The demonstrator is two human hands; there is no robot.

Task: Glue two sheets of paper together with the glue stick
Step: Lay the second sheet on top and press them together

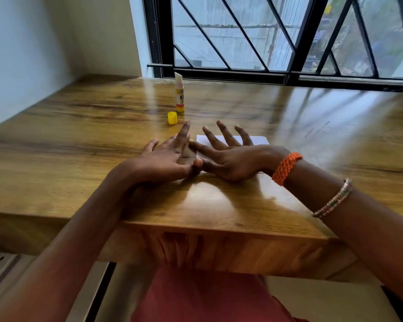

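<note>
Paper: the white rectangular sheets of paper (258, 140) lie flat on my glossy brown wooden desk (79, 135), mostly hidden under my hands; I cannot tell whether I see one sheet or two stacked.
Left hand: my left hand (165, 159) is spread, fingers straight and released, grasping nothing, pressing at the paper's left edge.
Right hand: my right hand (230, 159), with the orange braided bracelet (286, 168) at the wrist, lies over the paper, fingers straight and splayed, tips lifted, holding nothing.
Glue: the white-and-yellow glue stick (179, 94) stands upright, uncapped, well beyond my fingers near the window (265, 31); its small yellow cap (172, 118) sits just in front of it.
Stage: I judge I am pressing the sheets together.
Risk, slip: uneven pressure could slide the top sheet on the glue, leaving edges misaligned.
Risk, wrinkles: pressing outward carelessly could trap a crease.
Risk, stick: left uncapped, it may dry, and a reaching sweep could topple it.
</note>
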